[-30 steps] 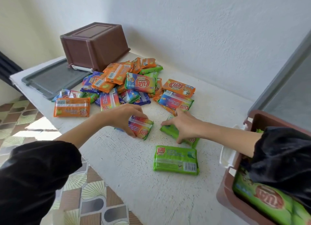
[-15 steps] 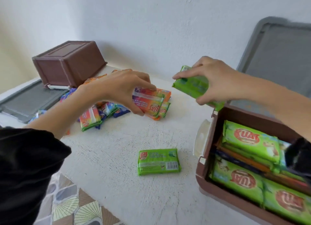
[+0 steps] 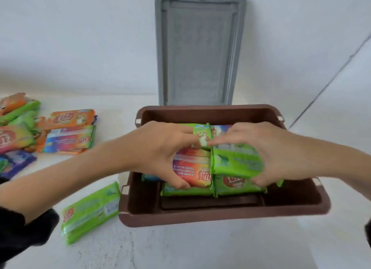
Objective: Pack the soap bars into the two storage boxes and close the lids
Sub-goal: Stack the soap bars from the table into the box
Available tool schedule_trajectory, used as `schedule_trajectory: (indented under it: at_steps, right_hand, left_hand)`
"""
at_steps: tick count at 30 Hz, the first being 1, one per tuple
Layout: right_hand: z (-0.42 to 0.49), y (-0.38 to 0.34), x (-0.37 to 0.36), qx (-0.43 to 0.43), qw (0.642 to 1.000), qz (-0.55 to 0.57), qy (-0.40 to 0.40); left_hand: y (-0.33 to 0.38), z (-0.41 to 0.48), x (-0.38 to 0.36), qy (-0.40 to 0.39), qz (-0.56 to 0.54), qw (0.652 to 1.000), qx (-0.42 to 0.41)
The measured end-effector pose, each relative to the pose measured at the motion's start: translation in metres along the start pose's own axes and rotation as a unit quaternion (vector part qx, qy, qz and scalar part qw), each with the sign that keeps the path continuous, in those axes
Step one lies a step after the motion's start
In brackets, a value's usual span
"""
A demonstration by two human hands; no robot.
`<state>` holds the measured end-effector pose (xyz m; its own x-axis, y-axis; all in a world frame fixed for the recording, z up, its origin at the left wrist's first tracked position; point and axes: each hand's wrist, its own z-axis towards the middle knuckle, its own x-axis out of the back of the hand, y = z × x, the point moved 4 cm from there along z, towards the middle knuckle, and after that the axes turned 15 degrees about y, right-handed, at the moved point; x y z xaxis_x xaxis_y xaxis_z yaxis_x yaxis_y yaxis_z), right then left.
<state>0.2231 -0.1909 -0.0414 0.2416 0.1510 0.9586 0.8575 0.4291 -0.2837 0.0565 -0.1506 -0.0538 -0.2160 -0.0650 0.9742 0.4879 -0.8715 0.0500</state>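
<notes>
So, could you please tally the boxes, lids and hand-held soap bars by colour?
Brown storage box: 1
Grey lid: 1
Green soap bar in right hand: 1
Multicoloured soap bar in left hand: 1
Total: 4

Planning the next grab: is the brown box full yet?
Not full. The brown box shows bare floor along its near side, in front of the packed soap bars; both hands are over it.

One brown storage box (image 3: pixel 220 214), one grey lid (image 3: pixel 200 47), two hands (image 3: pixel 158 150).
</notes>
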Motion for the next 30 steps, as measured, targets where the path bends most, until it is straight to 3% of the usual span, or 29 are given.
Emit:
schedule_trajectory:
  at_steps: [9,12,19,25,30]
  right_hand:
    - [-0.019,0.026,-0.059,0.025,0.991,-0.122,-0.052]
    - [-0.02,0.027,-0.066,0.019,0.992,-0.12,-0.032]
    - [-0.019,0.023,-0.069,0.019,0.988,-0.15,-0.022]
    - [-0.02,0.029,-0.072,0.082,0.974,-0.207,0.043]
    - [-0.019,0.029,-0.074,0.091,0.967,-0.238,0.03]
  left_hand:
    - [0.032,0.008,-0.056,-0.016,0.114,0.993,-0.018]
    - [0.039,0.007,-0.061,-0.06,0.124,0.99,-0.019]
    - [0.042,0.011,-0.066,-0.069,0.13,0.989,-0.032]
    - [0.044,0.008,-0.074,-0.125,0.119,0.983,-0.063]
    - [0.042,0.012,-0.076,-0.131,0.131,0.982,-0.019]
